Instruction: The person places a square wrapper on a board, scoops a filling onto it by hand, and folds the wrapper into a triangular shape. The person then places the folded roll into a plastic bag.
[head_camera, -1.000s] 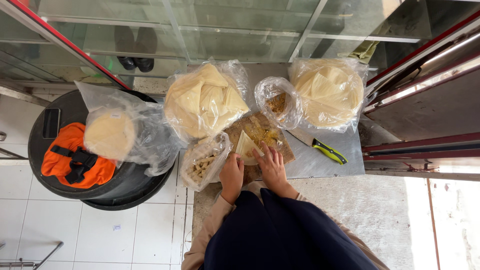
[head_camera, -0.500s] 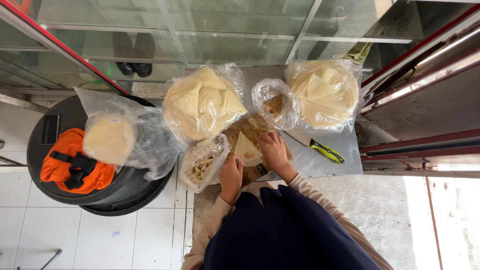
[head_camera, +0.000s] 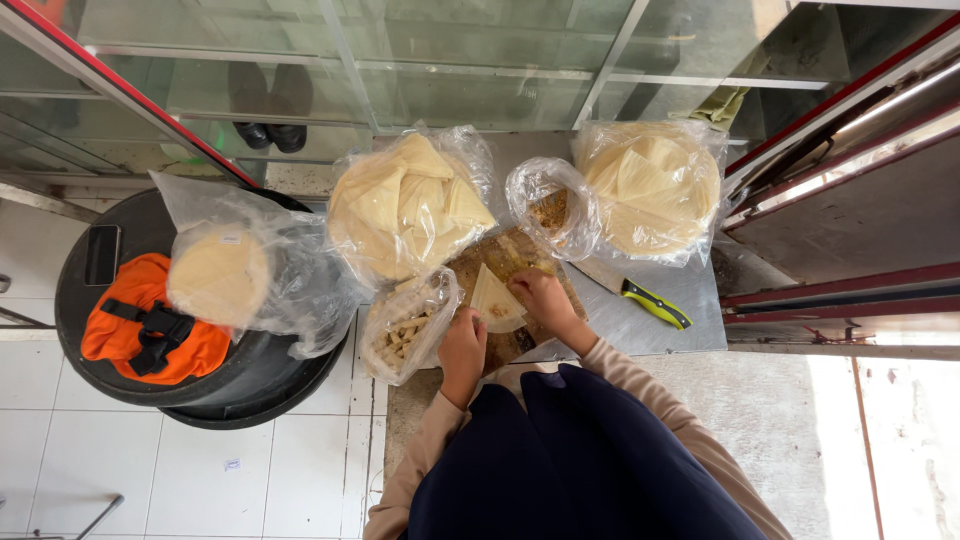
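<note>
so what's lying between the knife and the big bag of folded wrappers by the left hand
In the head view, the wooden board with the triangular wrapper and the right hand lies between the knife and that bag.

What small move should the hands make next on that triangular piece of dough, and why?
Probably press the open edge shut. The left hand and right hand both rest on the folded dough triangle on the wooden board, and it looks folded but not sealed.

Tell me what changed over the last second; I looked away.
The right hand moved from the board's right side up onto the pastry sheet. The left hand stayed at the board's near edge. The knife and the bags did not move.
</note>
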